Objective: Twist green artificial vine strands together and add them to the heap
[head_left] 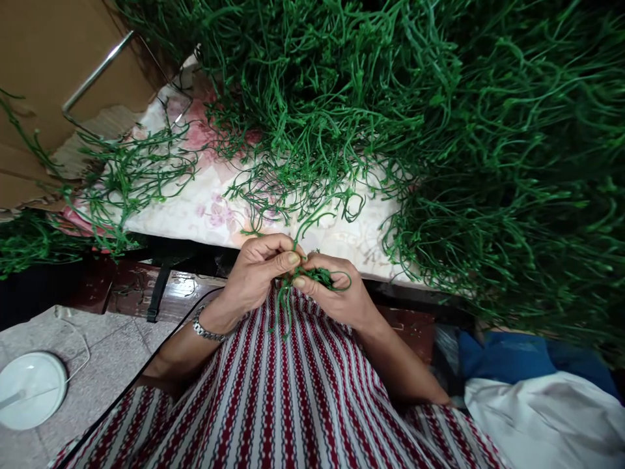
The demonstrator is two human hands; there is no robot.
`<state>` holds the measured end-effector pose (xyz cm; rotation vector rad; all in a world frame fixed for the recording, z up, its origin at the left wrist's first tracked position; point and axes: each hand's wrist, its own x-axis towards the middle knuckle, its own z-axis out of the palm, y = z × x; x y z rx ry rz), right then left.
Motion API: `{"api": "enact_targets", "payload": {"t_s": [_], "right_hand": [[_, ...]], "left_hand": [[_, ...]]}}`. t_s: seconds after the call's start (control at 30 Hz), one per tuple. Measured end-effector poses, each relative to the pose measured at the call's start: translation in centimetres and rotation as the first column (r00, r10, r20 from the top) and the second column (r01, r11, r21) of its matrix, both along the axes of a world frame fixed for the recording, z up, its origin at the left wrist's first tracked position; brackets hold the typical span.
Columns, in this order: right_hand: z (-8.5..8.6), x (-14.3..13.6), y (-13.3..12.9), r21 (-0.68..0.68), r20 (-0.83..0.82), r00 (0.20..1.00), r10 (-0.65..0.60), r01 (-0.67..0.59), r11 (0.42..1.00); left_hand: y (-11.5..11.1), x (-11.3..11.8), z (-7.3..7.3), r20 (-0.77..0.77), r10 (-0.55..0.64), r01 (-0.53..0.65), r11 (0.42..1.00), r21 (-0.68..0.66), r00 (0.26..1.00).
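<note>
While both hands pinch it above the lap, the green plastic sprig (312,277) sits between left hand (258,273) and right hand (336,293); it looks light, springy and thin, best gripped at the stem. Beyond lies a huge pile of sprigs (488,163) on a floral cloth (215,208), beside cardboard (43,71).

Two hands (258,273) (336,293), one wrist bracelet (205,331), one white lid (30,389), green stems (439,130) beyond counting.

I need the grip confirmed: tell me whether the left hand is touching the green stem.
Touching. The head view shows the left hand pinching the green stem between thumb and fingers.
</note>
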<state>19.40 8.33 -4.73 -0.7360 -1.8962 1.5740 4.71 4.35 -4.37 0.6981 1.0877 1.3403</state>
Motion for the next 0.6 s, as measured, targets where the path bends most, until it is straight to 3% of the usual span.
{"api": "enact_targets", "payload": {"t_s": [0.1,0.2,0.33,0.47,0.6], "right_hand": [[-0.1,0.1,-0.1,0.162,0.015,0.999,-0.029,0.026,0.986],[-0.4,0.2,-0.4,0.357,0.064,0.994,-0.092,0.063,0.932],[-0.5,0.4,-0.7,0.491,0.154,0.985,-0.084,-0.003,0.871],[0.0,0.5,0.0,0.399,0.193,0.980,0.058,-0.132,0.908],[0.4,0.4,1.0,0.195,0.069,0.976,0.205,-0.215,0.957]], "left_hand": [[-0.2,-0.2,0.0,-0.011,-0.024,0.024,0.999,0.023,1.000],[-0.5,-0.5,-0.2,-0.069,-0.092,0.095,0.995,0.033,0.993],[-1.0,-1.0,-0.6,-0.135,-0.172,0.180,0.982,0.057,0.976],[-1.3,-1.2,-0.4,-0.325,-0.093,0.139,0.983,0.123,0.941],[-1.3,-1.7,0.1,-0.372,-0.210,0.292,0.940,0.179,0.904]]}}
